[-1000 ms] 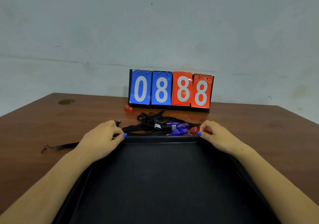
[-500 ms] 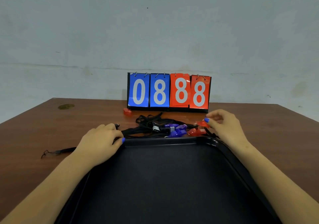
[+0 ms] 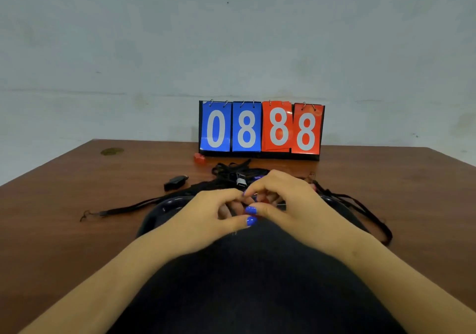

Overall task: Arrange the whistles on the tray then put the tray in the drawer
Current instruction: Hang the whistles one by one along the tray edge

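A large black tray (image 3: pixel 164 206) lies on the brown table in front of me. My left hand (image 3: pixel 219 216) and my right hand (image 3: pixel 282 199) meet over the tray's far edge, fingers curled, pinching a red whistle (image 3: pixel 263 200) between them; most of it is hidden by the fingers. Just behind the hands lies a tangle of black lanyards (image 3: pixel 230 172) with more whistles, mostly covered. A black whistle (image 3: pixel 176 182) lies alone on the table to the left of the tangle. A small red piece (image 3: pixel 198 158) sits by the scoreboard.
A flip scoreboard (image 3: pixel 261 129) reading 0888 stands at the table's back against the wall. One black lanyard strap (image 3: pixel 116 210) trails left over the table, another (image 3: pixel 360 208) loops off the tray's right side.
My left hand left the tray's far left corner and joined the right hand at the middle. The right hand drew the red whistle back from the pile. The black whistle is now uncovered.
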Demonstrator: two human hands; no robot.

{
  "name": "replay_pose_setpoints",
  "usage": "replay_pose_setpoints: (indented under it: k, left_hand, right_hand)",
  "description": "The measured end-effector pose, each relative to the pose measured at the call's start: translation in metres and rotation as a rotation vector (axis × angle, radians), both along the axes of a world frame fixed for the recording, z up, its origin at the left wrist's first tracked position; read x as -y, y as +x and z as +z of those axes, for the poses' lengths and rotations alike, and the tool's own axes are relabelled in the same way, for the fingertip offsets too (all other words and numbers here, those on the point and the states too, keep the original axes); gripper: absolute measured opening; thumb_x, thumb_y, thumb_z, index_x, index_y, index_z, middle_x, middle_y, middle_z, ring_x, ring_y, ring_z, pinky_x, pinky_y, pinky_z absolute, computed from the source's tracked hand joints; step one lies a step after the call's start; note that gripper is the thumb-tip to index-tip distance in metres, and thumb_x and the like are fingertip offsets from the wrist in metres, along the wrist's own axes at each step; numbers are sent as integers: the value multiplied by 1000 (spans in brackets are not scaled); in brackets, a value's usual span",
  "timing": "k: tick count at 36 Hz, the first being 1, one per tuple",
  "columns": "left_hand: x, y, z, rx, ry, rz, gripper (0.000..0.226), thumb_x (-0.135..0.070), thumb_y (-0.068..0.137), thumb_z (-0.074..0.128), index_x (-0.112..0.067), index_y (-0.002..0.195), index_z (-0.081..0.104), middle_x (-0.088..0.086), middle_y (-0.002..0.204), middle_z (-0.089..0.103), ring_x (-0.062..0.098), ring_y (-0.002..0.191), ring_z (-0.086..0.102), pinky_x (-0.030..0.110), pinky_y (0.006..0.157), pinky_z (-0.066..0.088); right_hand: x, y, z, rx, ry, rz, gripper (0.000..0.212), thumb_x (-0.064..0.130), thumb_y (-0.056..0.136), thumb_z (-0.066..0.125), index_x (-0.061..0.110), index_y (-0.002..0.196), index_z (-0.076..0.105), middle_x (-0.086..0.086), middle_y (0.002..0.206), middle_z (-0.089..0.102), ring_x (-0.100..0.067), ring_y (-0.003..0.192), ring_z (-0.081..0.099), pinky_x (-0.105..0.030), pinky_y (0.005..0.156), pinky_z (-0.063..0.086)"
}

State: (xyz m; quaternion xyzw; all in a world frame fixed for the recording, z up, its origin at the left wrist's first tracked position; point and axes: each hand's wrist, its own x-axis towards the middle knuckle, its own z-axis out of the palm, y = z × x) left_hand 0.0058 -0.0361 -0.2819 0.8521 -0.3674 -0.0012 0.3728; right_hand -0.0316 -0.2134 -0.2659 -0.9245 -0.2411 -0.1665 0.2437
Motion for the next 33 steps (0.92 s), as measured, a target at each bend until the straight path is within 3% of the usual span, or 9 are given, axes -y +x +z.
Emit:
replay_pose_setpoints:
  k: [4,9,13,16,23,28,33]
  left_hand:
    - [-2,3,1,-71,24,-12,21,-33,81,64,-35,101,61,-4,89,67,4,72,59,22,71,52]
    - [-22,11,11,-146,120,85,46,-33,84,63,-47,121,41,0,78,66,2,63,60,18,64,48]
    - [-43,20,14,-90,282,219,20,-33,91,54,-40,109,57,-5,73,60,3,62,54,12,56,38]
    - [-53,26,13,-51,336,335,14,-32,94,48,-30,100,60,-8,69,57,4,64,50,17,56,32]
    - [-67,34,15,-29,350,512,20,-31,94,47,-20,91,62,-1,82,66,18,83,58,34,76,44]
    - [-76,39,10,-88,374,550,28,-21,91,46,-23,65,53,2,73,57,20,69,53,29,62,39]
    - [-74,40,2,-97,442,499,24,-25,93,49,-19,70,52,-4,71,52,13,68,48,19,55,33]
  right_hand:
    - [-2,-1,1,-42,-24,1,22,27,89,57,31,111,57,16,100,51,-1,93,53,-14,81,48]
    - [0,-1,-1,-111,-148,-18,29,36,93,49,31,122,50,16,108,49,0,90,52,-15,81,46]
    - [7,3,-4,-154,-364,-57,35,40,93,47,32,128,46,14,124,52,0,110,48,-18,94,41]
    - [7,4,-5,-195,-423,-66,35,39,93,48,32,128,47,13,126,52,-3,115,48,-21,99,41]
    - [9,7,-7,-257,-445,-74,33,36,94,48,32,126,48,15,111,51,-1,98,47,-19,92,43]
    - [10,8,-9,-279,-438,-67,32,36,94,48,33,125,48,19,101,43,2,91,43,-16,86,41]
    - [10,10,-10,-290,-432,-59,31,37,93,48,34,125,48,21,99,41,3,91,43,-14,84,40]
